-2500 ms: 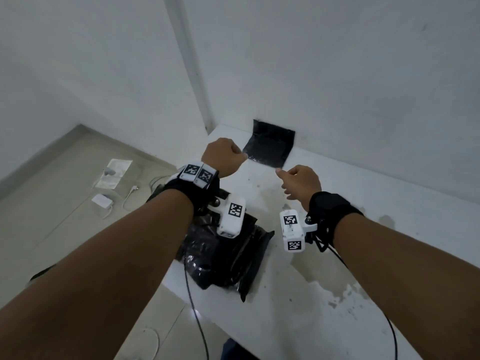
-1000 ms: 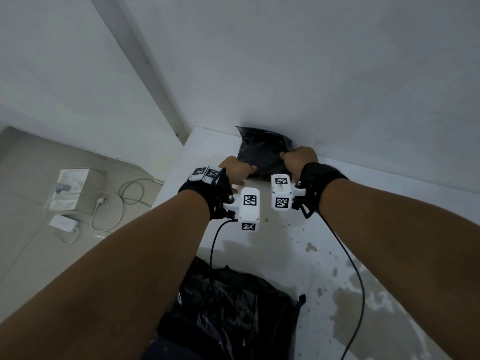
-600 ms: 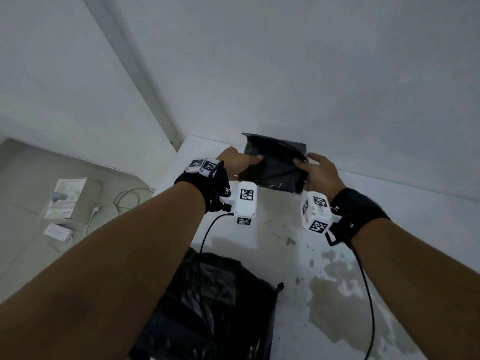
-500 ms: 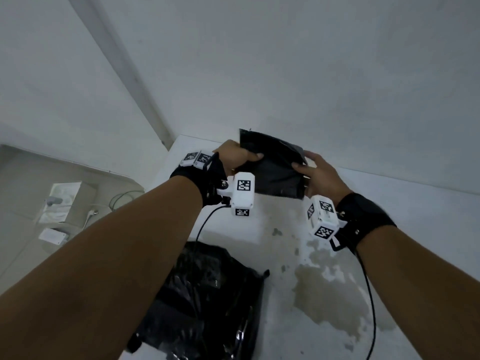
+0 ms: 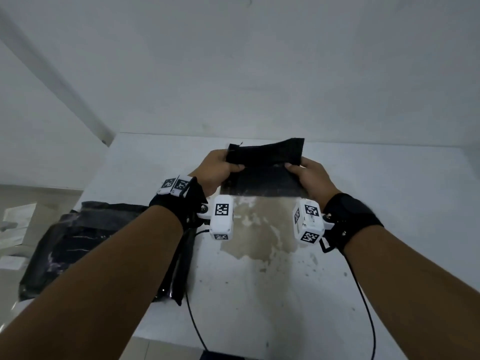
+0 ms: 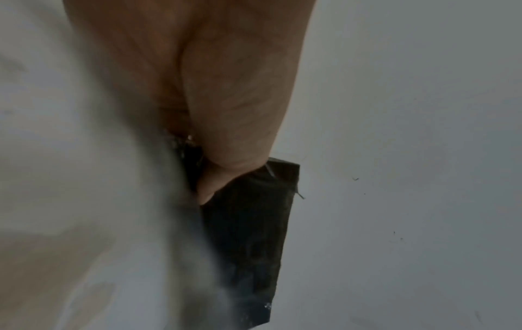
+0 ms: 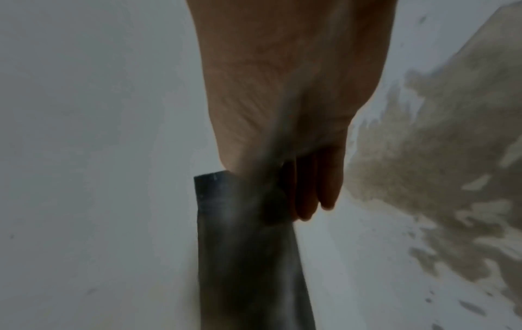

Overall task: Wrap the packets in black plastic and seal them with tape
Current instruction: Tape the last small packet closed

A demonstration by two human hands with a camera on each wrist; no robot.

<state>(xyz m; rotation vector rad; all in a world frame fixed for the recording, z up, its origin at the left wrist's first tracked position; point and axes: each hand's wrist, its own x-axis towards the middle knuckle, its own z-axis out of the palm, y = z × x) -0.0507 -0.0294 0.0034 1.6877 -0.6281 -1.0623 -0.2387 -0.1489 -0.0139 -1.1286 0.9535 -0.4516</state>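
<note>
Both hands hold a black plastic sheet (image 5: 265, 166) just above the tabletop (image 5: 389, 193): left hand (image 5: 217, 167) pinching its left edge, right hand (image 5: 310, 175) its right, long axis spanning between them.

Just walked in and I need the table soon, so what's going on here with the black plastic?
A person is holding a flat black plastic packet above the white table, near the wall. The left hand grips its left edge and the right hand pinches its right edge. A bigger heap of black plastic lies at the table's left edge. No tape is in view, so nothing looks sealed yet.
</note>
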